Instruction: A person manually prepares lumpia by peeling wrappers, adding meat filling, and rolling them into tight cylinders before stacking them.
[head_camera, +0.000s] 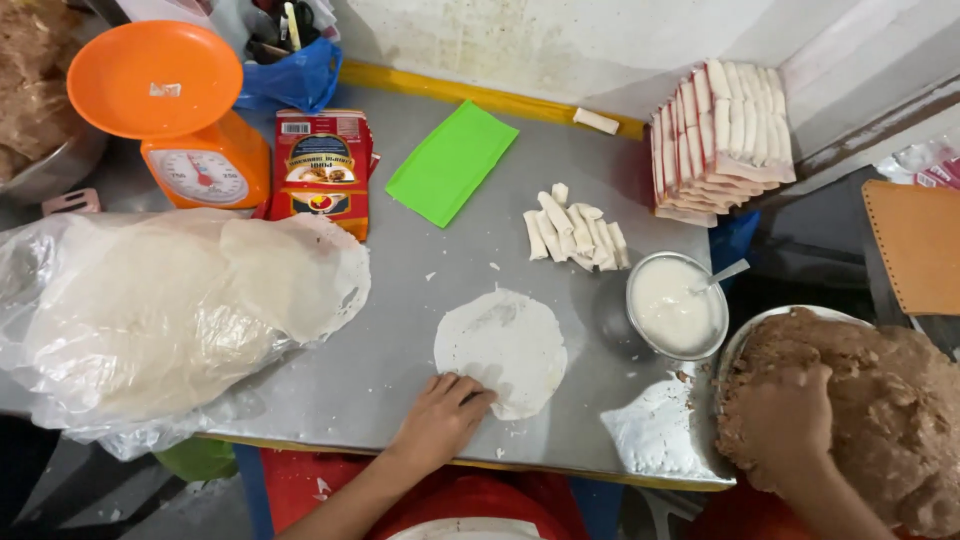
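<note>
Left hand flat; right hand seemingly cupped.

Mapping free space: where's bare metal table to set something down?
Free: between the red carton and the round white wrapper; also below the green plastic sheet. Crowded: rolled white sticks, steel bowl, brown filling mound at right.

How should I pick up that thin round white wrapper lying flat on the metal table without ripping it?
Probably by the far edge of the round wrapper, coming from the far side. It lies flat and very thin on the metal table, so there is nothing to grab in the middle. The left hand presses the near edge, while the far rim is bare, so pinch and peel there.
</note>
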